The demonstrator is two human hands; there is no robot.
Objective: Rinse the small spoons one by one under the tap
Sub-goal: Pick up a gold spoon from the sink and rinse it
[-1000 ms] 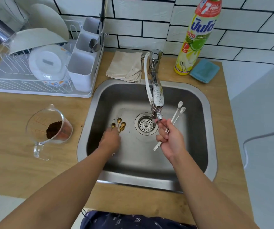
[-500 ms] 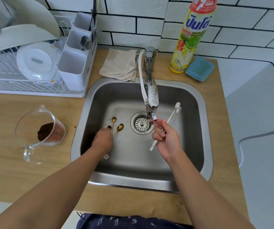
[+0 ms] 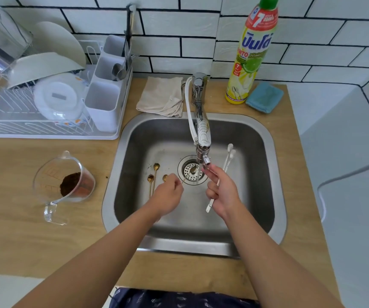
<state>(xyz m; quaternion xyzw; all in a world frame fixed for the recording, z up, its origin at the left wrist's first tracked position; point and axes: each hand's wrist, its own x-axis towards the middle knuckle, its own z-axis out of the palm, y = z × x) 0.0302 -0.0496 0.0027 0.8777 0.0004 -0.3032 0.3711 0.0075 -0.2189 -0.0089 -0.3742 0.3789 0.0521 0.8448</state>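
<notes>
My left hand pinches the handle of a small gold spoon, whose bowl sits over the drain under the tap, where a thin stream of water falls. Three more gold spoons lie on the floor of the steel sink, left of the drain. My right hand grips two white spoons by their handles, bowls pointing up and away, just right of the tap's spout.
A glass measuring jug with brown grounds stands on the wooden counter left of the sink. Behind it is a white dish rack with a cutlery holder. A beige cloth, a dish soap bottle and a blue sponge sit behind the sink.
My left hand has lifted one gold spoon from the group on the sink floor and moved it right, under the tap. My right hand keeps the white spoons beside the spout.
</notes>
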